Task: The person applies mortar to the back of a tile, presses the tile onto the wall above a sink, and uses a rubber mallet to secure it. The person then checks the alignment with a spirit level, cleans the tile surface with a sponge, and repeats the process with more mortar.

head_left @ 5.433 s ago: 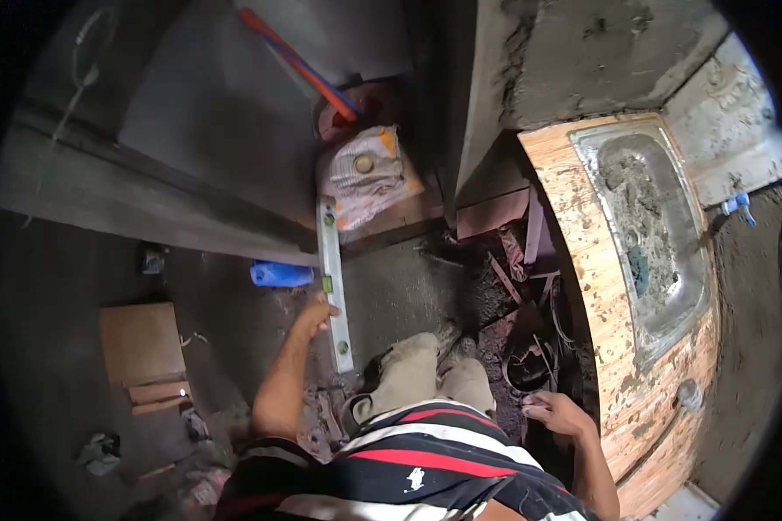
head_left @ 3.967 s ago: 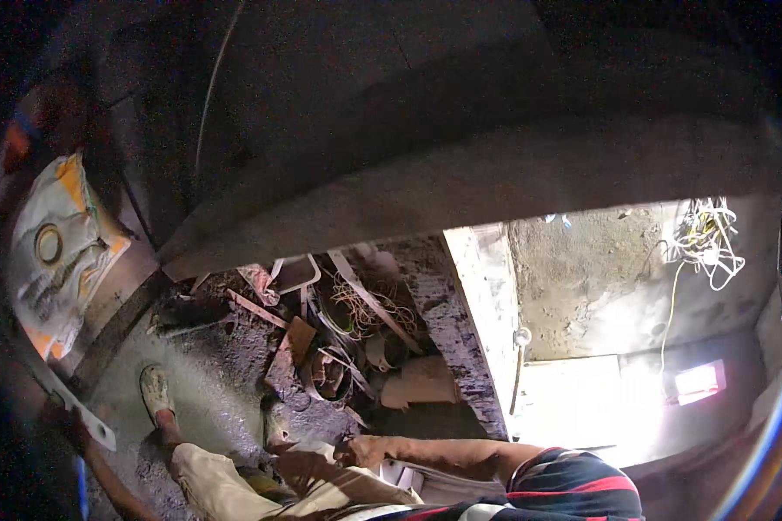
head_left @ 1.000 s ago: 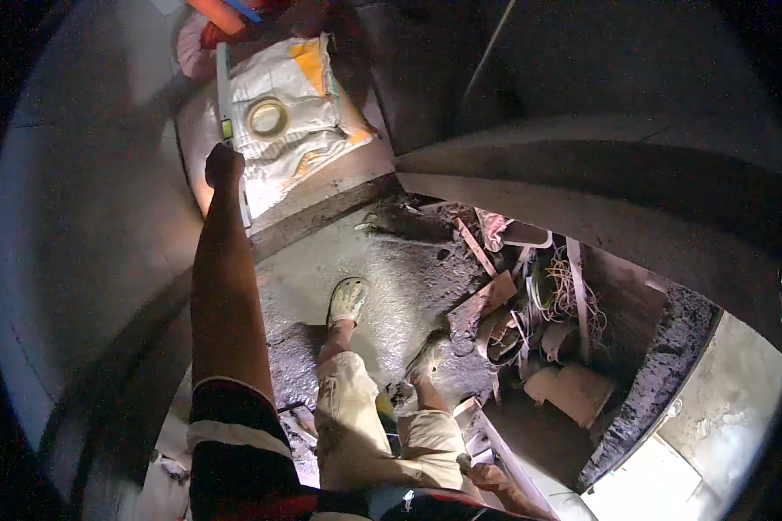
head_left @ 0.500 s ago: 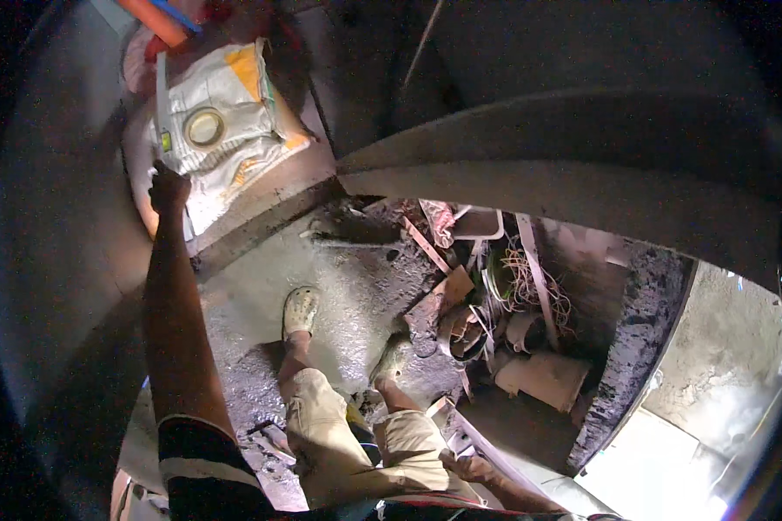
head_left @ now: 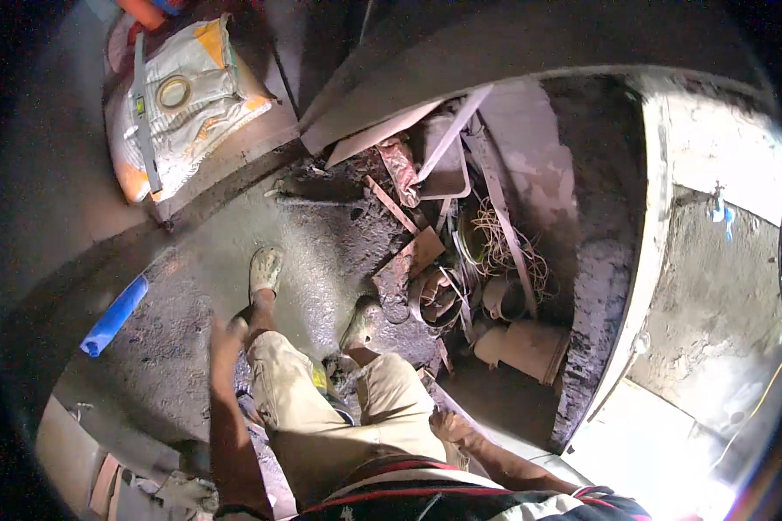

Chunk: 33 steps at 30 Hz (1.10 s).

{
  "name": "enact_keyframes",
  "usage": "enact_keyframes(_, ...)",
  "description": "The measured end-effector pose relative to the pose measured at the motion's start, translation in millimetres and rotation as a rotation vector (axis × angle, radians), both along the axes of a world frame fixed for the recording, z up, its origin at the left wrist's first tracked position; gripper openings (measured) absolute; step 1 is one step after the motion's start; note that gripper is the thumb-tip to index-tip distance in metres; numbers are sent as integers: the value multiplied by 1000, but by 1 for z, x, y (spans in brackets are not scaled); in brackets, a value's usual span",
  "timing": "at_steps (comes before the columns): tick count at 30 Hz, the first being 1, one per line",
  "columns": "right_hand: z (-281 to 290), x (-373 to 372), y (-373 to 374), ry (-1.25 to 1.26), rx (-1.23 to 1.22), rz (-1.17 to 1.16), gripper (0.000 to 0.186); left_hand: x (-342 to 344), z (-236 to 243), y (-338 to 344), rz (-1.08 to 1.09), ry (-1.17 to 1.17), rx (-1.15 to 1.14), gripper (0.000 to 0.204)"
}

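Observation:
My left hand (head_left: 228,339), blurred, hangs beside my left shin, away from the level; its fingers are unclear. Low at my right thigh is my right hand (head_left: 450,425), fingers curled, any held object hidden. A silver spirit level (head_left: 148,139) with a green vial lies along the left side of a white-and-orange sack (head_left: 213,139), which also carries a roll of tape (head_left: 174,90). Below them, to the left, a blue cylindrical object (head_left: 113,317) lies at the edge of the rough wet floor (head_left: 174,356) where my feet stand.
Planks, wires (head_left: 508,234), buckets (head_left: 434,295) and a beige cylinder (head_left: 521,347) crowd the right of my feet. A counter edge (head_left: 630,330) curves along the right beside a wall tap (head_left: 721,208). Orange pipe (head_left: 143,13) shows at top left. Boards (head_left: 78,451) lie lower left.
My left hand has let go of the level on the sack and dropped toward my legs. The view has shifted, showing more of the right-hand wall, tap and blue cylinder.

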State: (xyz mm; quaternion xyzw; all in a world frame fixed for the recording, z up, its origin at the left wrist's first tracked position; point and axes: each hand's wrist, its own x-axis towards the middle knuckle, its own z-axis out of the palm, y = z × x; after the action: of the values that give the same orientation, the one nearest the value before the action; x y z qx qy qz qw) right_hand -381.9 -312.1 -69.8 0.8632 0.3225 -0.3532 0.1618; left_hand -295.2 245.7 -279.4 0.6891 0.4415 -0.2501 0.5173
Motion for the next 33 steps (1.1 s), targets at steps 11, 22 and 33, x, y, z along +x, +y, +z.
enact_keyframes(11, -4, 12, -74, 483, -166, -996, 66, -147, 152, -136, -398, 137, -175, 63)
enact_keyframes(22, 32, -10, -105, 492, 140, -1120, 63, -98, 221, -174, -803, 176, 62, 70)
enact_keyframes(33, 52, 63, -109, 501, 516, -640, 44, -1, 258, -167, -1206, 153, -117, 68)
